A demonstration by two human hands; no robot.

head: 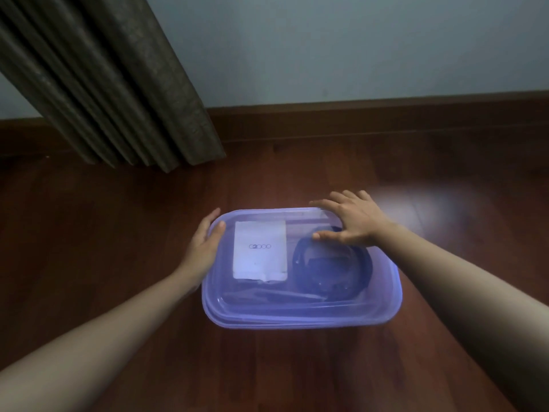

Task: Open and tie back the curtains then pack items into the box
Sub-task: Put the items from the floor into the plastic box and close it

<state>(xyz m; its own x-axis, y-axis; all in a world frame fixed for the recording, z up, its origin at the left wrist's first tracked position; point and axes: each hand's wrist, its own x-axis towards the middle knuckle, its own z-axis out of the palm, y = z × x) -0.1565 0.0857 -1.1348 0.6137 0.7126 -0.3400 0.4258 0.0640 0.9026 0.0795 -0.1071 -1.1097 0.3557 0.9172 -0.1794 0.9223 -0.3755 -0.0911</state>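
A translucent purple plastic box [300,310] sits on the wooden floor with its lid on. Through the lid I see a white paper packet [260,251] on the left and a dark coiled belt [332,269] on the right. My right hand [347,221] lies flat on the lid's far right corner, fingers spread. My left hand [206,239] presses against the box's left edge with straight fingers and the thumb on the lid rim. The brown curtain [118,84] hangs gathered at the upper left, its hem just above the floor.
The dark red wooden floor [118,233] surrounds the box on all sides. A pale wall [356,49] with a dark wooden skirting board [386,120] runs behind it. A bright glare patch lies on the floor to the right.
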